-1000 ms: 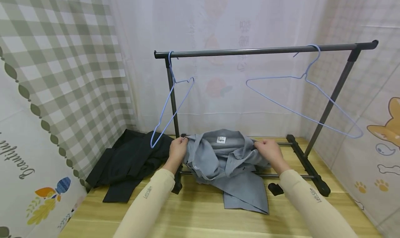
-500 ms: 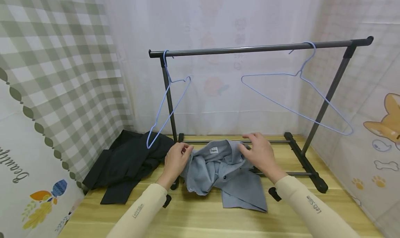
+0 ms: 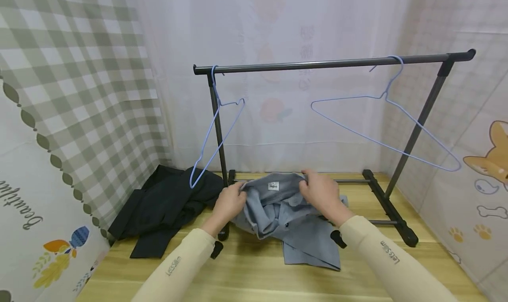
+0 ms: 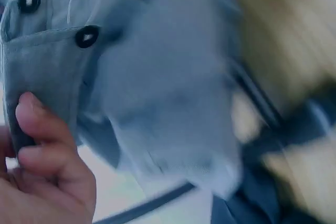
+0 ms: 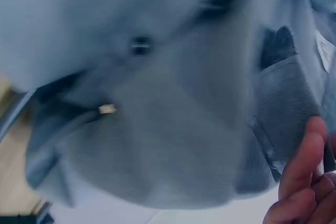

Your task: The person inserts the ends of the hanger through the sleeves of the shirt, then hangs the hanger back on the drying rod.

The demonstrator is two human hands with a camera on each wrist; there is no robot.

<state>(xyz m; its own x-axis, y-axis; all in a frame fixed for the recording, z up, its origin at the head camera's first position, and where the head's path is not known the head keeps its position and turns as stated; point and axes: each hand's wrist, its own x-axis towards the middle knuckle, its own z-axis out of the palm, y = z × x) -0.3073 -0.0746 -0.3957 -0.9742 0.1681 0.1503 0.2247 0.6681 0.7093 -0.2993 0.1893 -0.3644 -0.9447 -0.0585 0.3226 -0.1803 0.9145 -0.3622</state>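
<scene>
A crumpled grey shirt with dark buttons and a white label lies at the middle of the table, its upper edge raised. At the left end of that edge, my left hand pinches the cloth. In the left wrist view, curled fingers hold a band near two dark buttons. My right hand grips the edge right of the label. In the right wrist view its fingers pinch the cloth at the frame's right side; much of the shirt there is blurred.
Behind the shirt stands a black clothes rack. A blue hanger hangs at its left end, another blue hanger toward the right. A black garment lies heaped left on the wooden table. Curtains surround the table.
A second ago both hands held the shirt's edge spread wide. Half a second ago the fingers were loosened; now both grip the edge again, closer together, and the edge is lifted slightly.
</scene>
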